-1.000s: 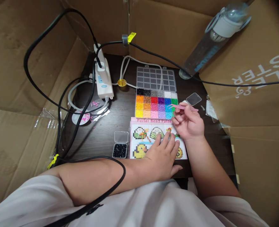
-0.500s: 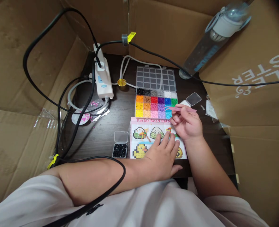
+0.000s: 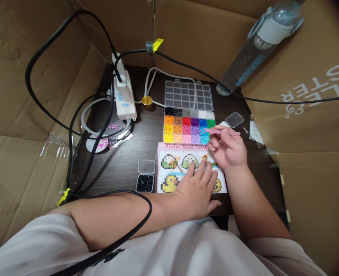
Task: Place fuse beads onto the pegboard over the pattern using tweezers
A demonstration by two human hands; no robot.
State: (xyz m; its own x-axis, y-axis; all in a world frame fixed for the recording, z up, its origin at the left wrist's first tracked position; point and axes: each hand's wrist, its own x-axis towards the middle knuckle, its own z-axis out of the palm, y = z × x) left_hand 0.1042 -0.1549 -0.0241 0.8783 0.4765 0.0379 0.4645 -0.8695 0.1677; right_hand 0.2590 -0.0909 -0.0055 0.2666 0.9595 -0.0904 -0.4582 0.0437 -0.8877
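Observation:
My left hand (image 3: 198, 188) lies flat with spread fingers on a bead pattern sheet (image 3: 169, 172) that shows pixel drawings, partly covering it. In my right hand (image 3: 229, 150) is a pair of pink tweezers (image 3: 219, 132), pinched between thumb and fingers. The tweezer tips point left, over the lower right part of the bead box (image 3: 190, 126). That box stands open behind the sheet, its compartments filled with beads sorted by colour. Left of the sheet sits a small open clear case (image 3: 145, 183) of black beads. Whether the tips hold a bead is too small to tell.
A white power strip (image 3: 125, 96) with black cables (image 3: 112, 103) stands at the left. Near it are a gold cup (image 3: 147, 102) and a white dish (image 3: 96, 143) with pink beads. A water bottle (image 3: 247, 57) leans at the back right. Cardboard walls (image 3: 198, 42) surround the dark table.
The view has shifted very slightly. Both hands stay almost in place, the tweezers still held over the bead box.

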